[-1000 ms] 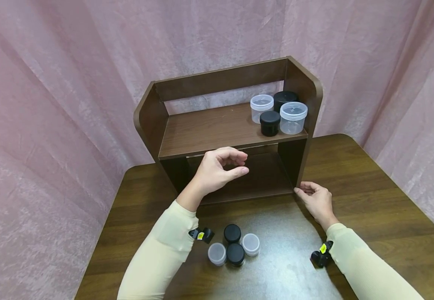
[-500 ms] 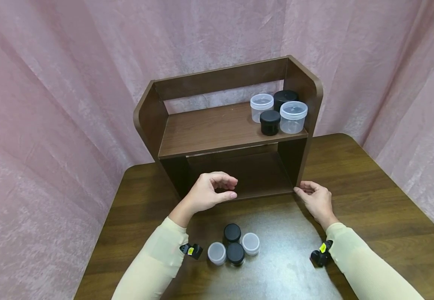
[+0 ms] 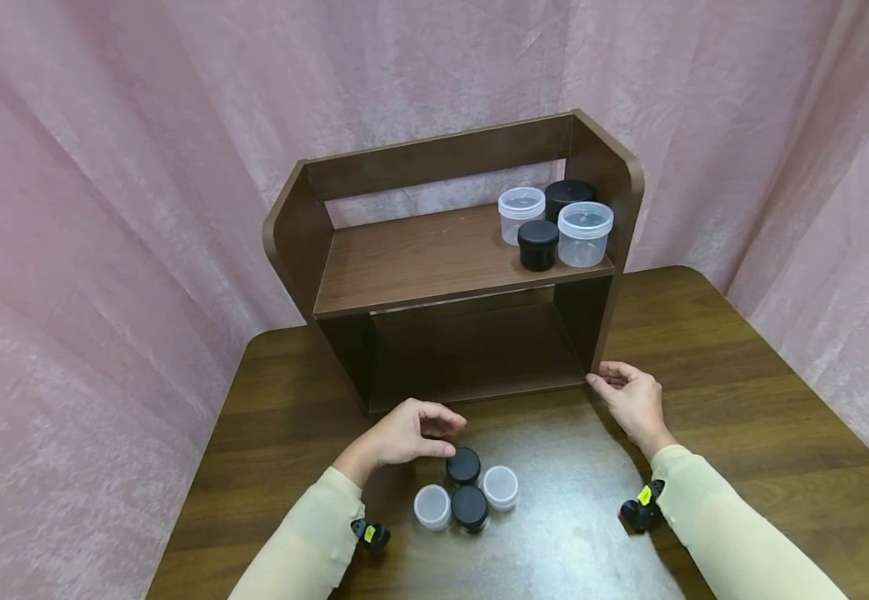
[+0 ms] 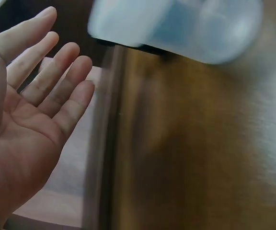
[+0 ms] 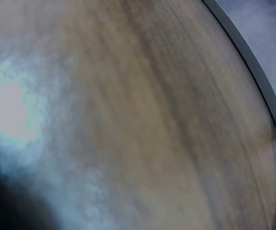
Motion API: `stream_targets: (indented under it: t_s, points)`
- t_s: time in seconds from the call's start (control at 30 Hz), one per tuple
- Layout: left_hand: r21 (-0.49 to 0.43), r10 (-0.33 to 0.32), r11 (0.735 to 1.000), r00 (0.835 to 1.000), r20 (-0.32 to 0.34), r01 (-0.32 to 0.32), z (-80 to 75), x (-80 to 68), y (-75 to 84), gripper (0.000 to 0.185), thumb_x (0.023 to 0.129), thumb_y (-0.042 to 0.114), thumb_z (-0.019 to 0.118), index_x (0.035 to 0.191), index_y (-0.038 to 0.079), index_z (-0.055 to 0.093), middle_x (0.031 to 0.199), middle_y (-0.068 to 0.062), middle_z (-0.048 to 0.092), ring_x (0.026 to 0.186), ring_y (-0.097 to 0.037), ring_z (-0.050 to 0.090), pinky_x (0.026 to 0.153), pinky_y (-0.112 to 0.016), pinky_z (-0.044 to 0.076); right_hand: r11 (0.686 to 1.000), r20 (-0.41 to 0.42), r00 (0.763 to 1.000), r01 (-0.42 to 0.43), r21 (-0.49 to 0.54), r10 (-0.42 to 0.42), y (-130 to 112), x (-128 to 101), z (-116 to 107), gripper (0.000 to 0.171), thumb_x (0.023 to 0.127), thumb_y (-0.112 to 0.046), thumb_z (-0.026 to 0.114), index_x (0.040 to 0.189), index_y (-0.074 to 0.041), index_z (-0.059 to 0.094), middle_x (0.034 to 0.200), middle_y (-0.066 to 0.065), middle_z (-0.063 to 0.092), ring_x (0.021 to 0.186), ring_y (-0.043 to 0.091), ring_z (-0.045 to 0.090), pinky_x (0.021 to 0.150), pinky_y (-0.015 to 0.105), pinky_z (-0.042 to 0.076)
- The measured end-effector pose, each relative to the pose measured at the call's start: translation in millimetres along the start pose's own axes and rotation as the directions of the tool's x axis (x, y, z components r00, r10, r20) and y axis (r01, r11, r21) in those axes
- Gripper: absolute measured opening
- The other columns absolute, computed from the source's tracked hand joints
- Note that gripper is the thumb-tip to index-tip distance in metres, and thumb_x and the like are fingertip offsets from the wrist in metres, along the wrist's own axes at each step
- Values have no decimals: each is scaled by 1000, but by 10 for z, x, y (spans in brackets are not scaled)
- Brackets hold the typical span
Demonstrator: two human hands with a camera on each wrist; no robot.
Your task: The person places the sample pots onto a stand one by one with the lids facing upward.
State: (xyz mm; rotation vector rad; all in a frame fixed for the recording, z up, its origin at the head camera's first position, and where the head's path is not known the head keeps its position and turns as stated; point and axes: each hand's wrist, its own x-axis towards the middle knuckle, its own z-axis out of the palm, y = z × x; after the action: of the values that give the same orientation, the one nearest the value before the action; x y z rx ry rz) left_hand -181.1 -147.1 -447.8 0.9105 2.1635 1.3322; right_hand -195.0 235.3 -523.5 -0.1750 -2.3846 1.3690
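The black-lidded jar [image 3: 463,466] sits just under the fingertips [image 3: 445,432] of my left hand [image 3: 402,435], at the far end of a small cluster on the tabletop [image 3: 741,400]. My fingers are loosely curved and spread above it; from the head view I cannot tell whether they touch the lid or hover just over it. In the left wrist view my left hand [image 4: 25,120] shows an open palm with the fingers relaxed and slightly apart, holding nothing.

Close behind that jar, toward my body, stand three more: a clear jar [image 3: 500,487] just right of it, a second black jar [image 3: 470,507] nearer me, and another clear jar [image 3: 432,507] to the left of that one. All four are upright and packed close together.

My right hand [image 3: 632,403] rests well to the right of the cluster, its fingers lying against the bottom front corner of the wooden shelf unit [image 3: 449,258], relaxed and not curled round anything.

Beyond both hands, the shelf unit stands on the tabletop. On the right end of its upper board stand four jars: a small black one [image 3: 537,244] in front, a larger clear one [image 3: 585,234] beside it, and behind them a clear jar [image 3: 521,212] and a black jar [image 3: 567,196]. A pink curtain [image 3: 104,167] hangs behind everything.
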Motion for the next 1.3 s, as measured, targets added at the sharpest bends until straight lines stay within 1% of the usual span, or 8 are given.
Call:
stream_targets:
  t_s: [0.07, 0.2, 0.4, 0.6, 0.8, 1.03, 1.17, 1.3]
  points:
    - [-6, -19, 1000, 999, 28, 19, 25, -23, -70, 41, 82, 8, 77, 119, -2, 64, 120, -17, 64, 110, -28, 62, 94, -34, 49, 1000, 6, 1000, 1, -4, -1, -1, 0, 4, 33, 85, -31, 75, 106, -6, 71, 97, 9, 71, 78, -1, 61, 64, 9, 46]
    - [-28, -40, 999, 997, 59, 41, 68, -46, -162, 41, 80, 6, 78, 119, -1, 65, 117, -11, 66, 106, -21, 63, 93, -35, 49, 1000, 6, 1000, -5, -5, 5, 0, 0, 1, 33, 85, -32, 75, 106, -6, 71, 97, 9, 71, 78, 0, 60, 64, 9, 46]
    - [-92, -40, 995, 994, 100, 49, 132, -46, -231, 42, 79, 1, 77, 119, 4, 66, 112, -7, 67, 100, -21, 65, 90, -36, 51, 1000, -4, 1000, -15, 5, 15, -4, 4, -6, 31, 84, -30, 75, 104, -6, 71, 96, 9, 71, 77, 0, 60, 64, 8, 46]
    - [-121, -37, 991, 993, 111, 51, 160, -52, -271, 43, 79, -1, 77, 120, 3, 65, 112, -11, 67, 100, -24, 65, 91, -41, 50, 1000, -3, 1000, -21, 11, 21, 15, 2, 1, 31, 84, -29, 75, 104, -6, 71, 95, 9, 71, 77, -1, 60, 63, 9, 46]
    - [-118, -23, 992, 993, 113, 36, 162, -55, -293, 44, 78, 1, 78, 120, 4, 65, 110, -10, 68, 99, -22, 65, 90, -34, 51, 1000, 5, 1000, -13, 5, 13, 19, 2, 3, 32, 85, -30, 75, 105, -6, 71, 96, 9, 71, 78, -1, 60, 64, 9, 47]
    - [-97, -38, 994, 996, 85, 46, 162, -46, -310, 43, 79, 4, 79, 119, 10, 66, 109, -2, 68, 99, -19, 65, 89, -31, 51, 1000, 12, 1000, -12, 1, 12, 11, 5, -1, 33, 85, -32, 75, 105, -7, 71, 96, 9, 71, 78, 1, 61, 64, 9, 47]
    - [-63, -56, 996, 998, 37, 58, 146, -33, -310, 43, 79, 6, 79, 119, 11, 66, 110, -1, 67, 99, -18, 65, 88, -30, 52, 1000, 9, 1000, -8, 4, 8, 6, 5, -3, 32, 85, -31, 75, 105, -7, 71, 96, 9, 71, 77, 0, 61, 64, 9, 47]
    - [-60, -56, 997, 998, -21, 54, 120, -16, -348, 44, 79, 5, 79, 121, 8, 65, 115, -5, 65, 103, -20, 63, 90, -32, 51, 1000, 8, 1000, -3, 2, 3, 10, 4, -1, 32, 85, -31, 75, 105, -7, 71, 95, 8, 72, 77, -1, 61, 63, 9, 46]
